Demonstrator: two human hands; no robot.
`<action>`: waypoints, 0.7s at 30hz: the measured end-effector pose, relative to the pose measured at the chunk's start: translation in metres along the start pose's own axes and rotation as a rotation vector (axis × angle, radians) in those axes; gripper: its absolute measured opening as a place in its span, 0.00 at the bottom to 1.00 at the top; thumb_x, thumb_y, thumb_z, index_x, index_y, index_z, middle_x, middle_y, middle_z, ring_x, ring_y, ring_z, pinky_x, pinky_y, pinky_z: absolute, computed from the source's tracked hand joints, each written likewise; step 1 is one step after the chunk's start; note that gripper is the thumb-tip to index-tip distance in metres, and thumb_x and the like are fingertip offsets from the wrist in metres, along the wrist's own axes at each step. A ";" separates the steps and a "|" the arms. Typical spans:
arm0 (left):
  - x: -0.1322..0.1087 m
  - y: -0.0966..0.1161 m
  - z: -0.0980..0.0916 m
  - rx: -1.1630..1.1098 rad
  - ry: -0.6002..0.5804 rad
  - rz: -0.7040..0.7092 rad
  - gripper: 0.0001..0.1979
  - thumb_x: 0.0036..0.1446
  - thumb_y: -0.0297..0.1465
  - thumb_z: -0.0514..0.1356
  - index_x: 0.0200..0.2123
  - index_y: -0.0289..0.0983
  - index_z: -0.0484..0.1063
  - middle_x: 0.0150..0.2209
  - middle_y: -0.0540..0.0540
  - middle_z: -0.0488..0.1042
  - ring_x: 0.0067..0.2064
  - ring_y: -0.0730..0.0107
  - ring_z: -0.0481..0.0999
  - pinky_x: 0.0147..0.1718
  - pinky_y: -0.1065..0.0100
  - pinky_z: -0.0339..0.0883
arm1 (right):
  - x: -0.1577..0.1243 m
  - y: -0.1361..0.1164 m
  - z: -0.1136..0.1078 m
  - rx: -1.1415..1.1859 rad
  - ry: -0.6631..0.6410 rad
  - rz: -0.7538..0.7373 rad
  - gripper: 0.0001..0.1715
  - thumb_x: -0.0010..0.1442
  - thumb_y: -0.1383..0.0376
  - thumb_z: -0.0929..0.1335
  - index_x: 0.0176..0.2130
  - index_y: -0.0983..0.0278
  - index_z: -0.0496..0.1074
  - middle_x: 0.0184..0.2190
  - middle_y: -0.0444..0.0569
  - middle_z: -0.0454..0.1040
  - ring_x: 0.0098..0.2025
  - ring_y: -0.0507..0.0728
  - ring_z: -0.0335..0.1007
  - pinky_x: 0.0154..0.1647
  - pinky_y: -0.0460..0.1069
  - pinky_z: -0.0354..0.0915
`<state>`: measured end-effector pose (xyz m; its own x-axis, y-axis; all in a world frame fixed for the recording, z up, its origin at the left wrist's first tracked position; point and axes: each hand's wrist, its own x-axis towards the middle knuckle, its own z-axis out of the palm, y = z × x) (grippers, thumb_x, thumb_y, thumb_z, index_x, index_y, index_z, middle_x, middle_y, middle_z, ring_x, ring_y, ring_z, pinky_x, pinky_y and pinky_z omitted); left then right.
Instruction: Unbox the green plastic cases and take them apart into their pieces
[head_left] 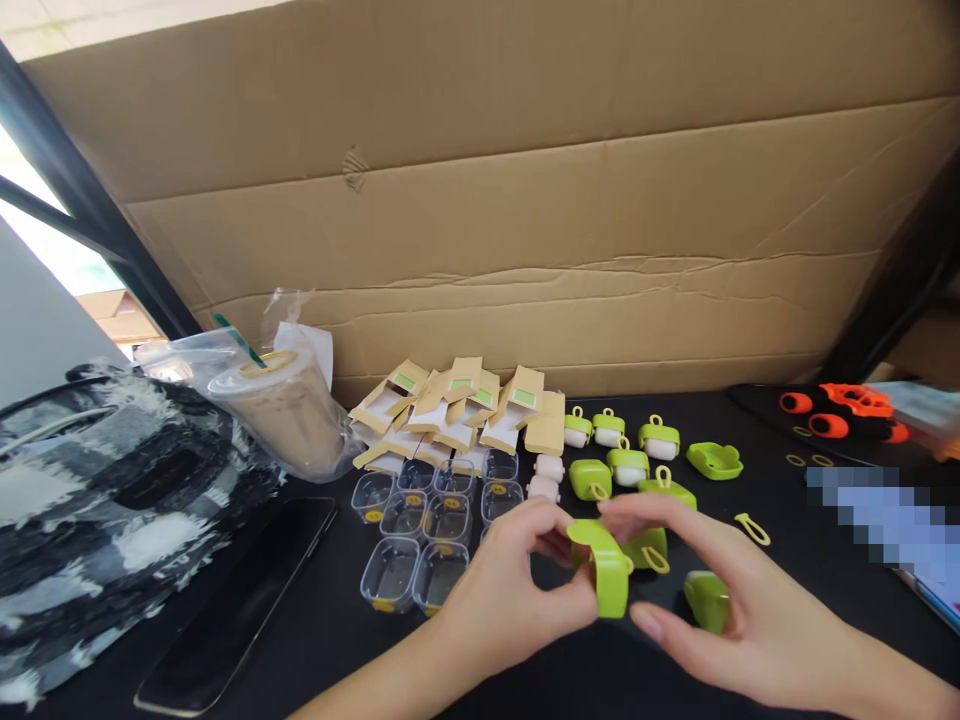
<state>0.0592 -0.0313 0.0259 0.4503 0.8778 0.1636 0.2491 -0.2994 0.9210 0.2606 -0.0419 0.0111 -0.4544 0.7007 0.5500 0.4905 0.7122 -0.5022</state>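
The green cover, held over the bench, is pinched in the left hand between thumb and fingers; the right hand arches wide just right of it, contact unclear. A loose pinch on its curved edge could let it drop among the green-topped cases behind it. Left of it, yellow stickers on clear cups and green labels on cartons are too small to read.

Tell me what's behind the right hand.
Behind the right hand, a green cover shows partly above the fingers. Below them show a looped green piece and, farther right, another green piece. Their covered sides, and anything behind the hand, can't be seen.
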 end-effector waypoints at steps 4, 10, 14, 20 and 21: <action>0.000 -0.003 0.004 0.038 -0.029 0.048 0.06 0.44 0.21 0.59 0.27 0.36 0.68 0.30 0.48 0.71 0.34 0.67 0.73 0.36 0.68 0.69 | -0.002 -0.001 0.002 0.050 -0.090 0.013 0.40 0.53 0.64 0.73 0.61 0.51 0.57 0.52 0.48 0.73 0.50 0.58 0.73 0.49 0.49 0.70; 0.005 -0.006 -0.006 0.078 0.258 0.220 0.07 0.43 0.21 0.56 0.27 0.38 0.63 0.39 0.45 0.67 0.44 0.66 0.71 0.41 0.69 0.68 | 0.009 0.015 -0.017 -0.074 0.018 0.015 0.27 0.60 0.61 0.67 0.58 0.54 0.63 0.51 0.51 0.72 0.53 0.61 0.69 0.52 0.55 0.67; 0.007 -0.004 -0.014 0.090 0.263 0.198 0.05 0.48 0.24 0.55 0.28 0.39 0.62 0.34 0.48 0.68 0.38 0.68 0.70 0.38 0.68 0.67 | 0.024 0.065 -0.053 -0.262 0.312 0.290 0.19 0.59 0.52 0.65 0.45 0.60 0.67 0.40 0.52 0.74 0.41 0.60 0.73 0.43 0.55 0.70; 0.005 -0.003 -0.010 0.080 0.152 0.132 0.03 0.50 0.26 0.55 0.29 0.39 0.62 0.33 0.49 0.67 0.36 0.69 0.69 0.38 0.66 0.65 | 0.030 0.143 -0.076 -0.582 0.248 0.675 0.17 0.54 0.50 0.68 0.32 0.61 0.69 0.31 0.51 0.74 0.36 0.64 0.72 0.35 0.55 0.66; 0.004 -0.003 -0.010 0.075 0.138 0.123 0.03 0.50 0.26 0.55 0.29 0.39 0.62 0.33 0.49 0.67 0.35 0.69 0.69 0.38 0.67 0.65 | 0.030 0.149 -0.073 -0.606 0.197 0.725 0.17 0.54 0.50 0.68 0.32 0.62 0.70 0.29 0.50 0.74 0.34 0.63 0.72 0.33 0.54 0.65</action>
<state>0.0521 -0.0231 0.0273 0.3611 0.8743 0.3244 0.2651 -0.4297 0.8631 0.3748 0.0824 0.0016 0.2163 0.9028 0.3718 0.9284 -0.0723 -0.3644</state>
